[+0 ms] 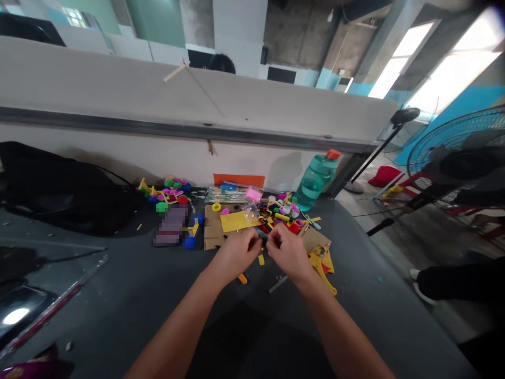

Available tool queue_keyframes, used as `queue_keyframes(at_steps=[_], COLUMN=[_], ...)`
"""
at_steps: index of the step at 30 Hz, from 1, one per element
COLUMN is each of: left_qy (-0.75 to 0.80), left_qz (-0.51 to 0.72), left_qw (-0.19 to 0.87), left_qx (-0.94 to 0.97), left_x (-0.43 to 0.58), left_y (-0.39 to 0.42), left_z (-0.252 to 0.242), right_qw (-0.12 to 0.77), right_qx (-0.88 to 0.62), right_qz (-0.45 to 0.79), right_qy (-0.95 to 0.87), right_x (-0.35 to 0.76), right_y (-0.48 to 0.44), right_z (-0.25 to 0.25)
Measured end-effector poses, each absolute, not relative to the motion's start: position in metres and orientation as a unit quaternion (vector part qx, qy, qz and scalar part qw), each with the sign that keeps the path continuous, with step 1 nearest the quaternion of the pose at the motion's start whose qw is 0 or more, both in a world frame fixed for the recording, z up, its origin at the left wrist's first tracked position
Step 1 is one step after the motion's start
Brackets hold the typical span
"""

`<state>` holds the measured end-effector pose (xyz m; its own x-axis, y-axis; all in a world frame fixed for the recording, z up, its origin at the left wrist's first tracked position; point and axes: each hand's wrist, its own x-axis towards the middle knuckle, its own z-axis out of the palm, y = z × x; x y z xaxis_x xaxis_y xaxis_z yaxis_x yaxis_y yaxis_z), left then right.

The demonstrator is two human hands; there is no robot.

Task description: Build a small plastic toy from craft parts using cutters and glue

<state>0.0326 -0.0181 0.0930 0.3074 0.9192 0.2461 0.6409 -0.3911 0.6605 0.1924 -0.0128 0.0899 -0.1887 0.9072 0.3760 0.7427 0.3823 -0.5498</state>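
Observation:
My left hand [236, 253] and my right hand [290, 252] meet above the middle of the dark grey table [130, 295]. Their fingers pinch a small dark piece [261, 235], mostly hidden by them, and its exact shape cannot be seen. Beneath and beyond my hands lie a cardboard sheet [213, 229] and a yellow foam sheet [239, 221]. A heap of small coloured plastic parts [280, 210] sits just past my right fingers. A yellow plastic piece [321, 263] lies to the right of my right hand, and a small orange piece [242, 279] lies below my left hand.
A teal water bottle [315, 181] with an orange cap and a bundle of wooden sticks [226, 195] stand at the back. More coloured parts [165, 192] lie left, beside a black bag [59, 189]. A low wall runs behind; a fan [457, 142] and a seated person's leg [430, 284] are right.

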Motion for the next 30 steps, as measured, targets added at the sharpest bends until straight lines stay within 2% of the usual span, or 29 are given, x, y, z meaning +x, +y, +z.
queue_keyframes(at_steps=[5, 9, 12, 18, 25, 30], left_qy=[0.444, 0.410, 0.406, 0.385, 0.399, 0.395], left_qz=[0.360, 0.324, 0.314, 0.313, 0.311, 0.307], left_qw=[0.228, 0.194, 0.163, 0.134, 0.178, 0.185], left_qx=[0.788, 0.830, 0.842, 0.858, 0.844, 0.846], left_x=[0.016, 0.013, 0.016, 0.016, 0.010, 0.008], left_y=[-0.015, -0.014, -0.013, -0.009, 0.000, 0.002], left_z=[0.107, 0.103, 0.096, 0.091, 0.082, 0.081], right_qw=[0.367, 0.382, 0.390, 0.431, 0.354, 0.333], right_qx=[-0.521, -0.513, -0.519, -0.530, -0.514, -0.502], right_qz=[0.245, 0.352, 0.382, 0.304, 0.118, 0.066], right_qy=[-0.731, -0.683, -0.658, -0.663, -0.773, -0.795], right_x=[0.193, 0.191, 0.193, 0.194, 0.191, 0.192], right_y=[-0.019, -0.024, -0.022, -0.016, -0.021, -0.018], right_z=[0.104, 0.114, 0.115, 0.102, 0.103, 0.099])
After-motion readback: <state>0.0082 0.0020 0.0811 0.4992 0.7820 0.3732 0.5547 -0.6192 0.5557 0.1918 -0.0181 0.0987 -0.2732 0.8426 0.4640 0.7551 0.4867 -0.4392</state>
